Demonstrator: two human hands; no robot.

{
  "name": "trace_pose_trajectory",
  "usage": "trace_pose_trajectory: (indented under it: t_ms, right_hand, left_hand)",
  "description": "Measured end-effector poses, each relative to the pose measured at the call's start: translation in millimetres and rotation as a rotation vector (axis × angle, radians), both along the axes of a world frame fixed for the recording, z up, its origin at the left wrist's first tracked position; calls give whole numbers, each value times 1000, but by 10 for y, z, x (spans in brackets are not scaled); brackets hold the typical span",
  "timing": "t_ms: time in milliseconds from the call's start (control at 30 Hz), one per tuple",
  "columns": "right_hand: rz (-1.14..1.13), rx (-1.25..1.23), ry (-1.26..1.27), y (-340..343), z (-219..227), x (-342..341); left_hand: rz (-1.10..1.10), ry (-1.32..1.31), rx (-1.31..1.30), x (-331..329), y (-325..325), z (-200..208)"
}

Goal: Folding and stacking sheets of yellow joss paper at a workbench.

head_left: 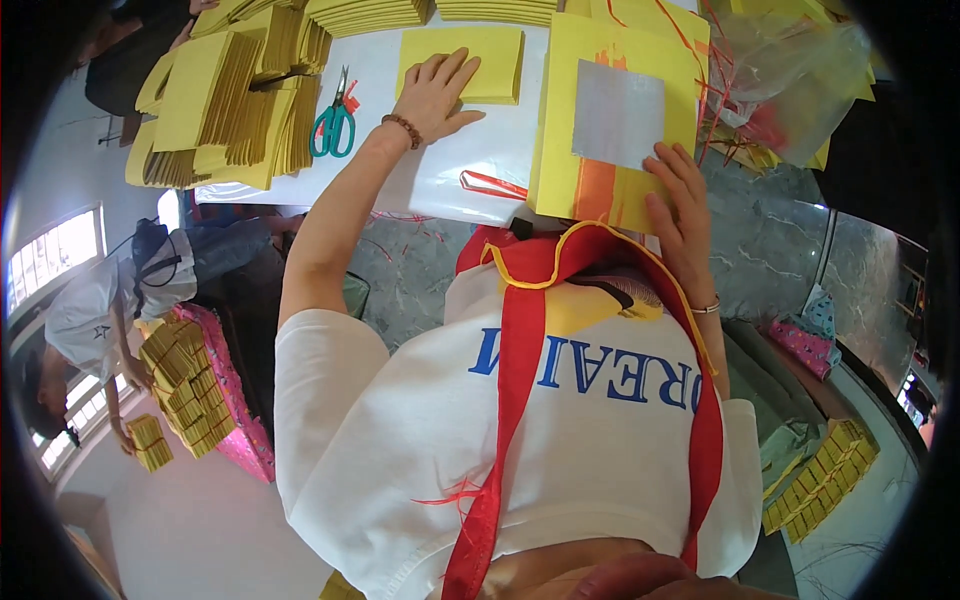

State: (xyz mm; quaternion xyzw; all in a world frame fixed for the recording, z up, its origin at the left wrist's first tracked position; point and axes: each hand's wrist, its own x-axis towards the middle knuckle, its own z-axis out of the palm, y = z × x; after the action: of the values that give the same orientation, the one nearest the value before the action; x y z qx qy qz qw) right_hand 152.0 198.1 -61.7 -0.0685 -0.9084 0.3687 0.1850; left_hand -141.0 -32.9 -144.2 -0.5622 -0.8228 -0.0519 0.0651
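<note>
Head view: the left hand (435, 95) lies flat, fingers (452, 68) spread and gripping nothing, on a small yellow paper sheet (478, 62) on the white bench (440, 175). The right hand (680, 205) presses open-fingered on the lower right of a large yellow sheet (600, 100) bearing a silver foil square (617, 113) and an orange patch, which lies at the bench's near edge. I judge the step to be taking one small sheet while steadying the large one (neither is lifted yet); sliding it over would need a light, flat drag. Green-handled scissors (332, 125) lie left of the left hand, beside fanned yellow paper stacks (235, 95). A clear plastic bag (790, 75) sits far right.
</note>
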Motion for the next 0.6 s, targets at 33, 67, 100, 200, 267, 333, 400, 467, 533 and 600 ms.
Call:
trace_pose_trajectory:
  t_ms: [33,67,100,200,267,333,400,467,533,600]
  right_hand:
    - [-2,0,2,15,24,3]
    - [-8,-50,18,35,49,13]
    - [-15,-100,35,55,67,24]
    - [7,-4,19,144,59,29]
    - [2,67,2,156,32,24]
    - [-2,140,-19,161,23,22]
    - [-10,126,2,153,4,38]
    - [-15,129,16,158,-5,24]
    - [-35,137,22,160,-20,28]
    - [-25,112,55,158,-46,7]
  left_hand:
    - [-2,2,0,-18,-16,6]
    - [-17,1,-29,-40,-21,35]
    - [-32,0,-57,-59,-22,62]
    - [-32,30,-94,-98,15,169]
    - [-32,38,-84,-79,27,260]
    - [-31,43,-73,-37,57,363]
    - [-80,58,72,19,124,515]
    - [-99,-34,192,194,219,744]
    - [-165,-126,408,513,353,960]
    - [-288,-227,373,918,403,1125]
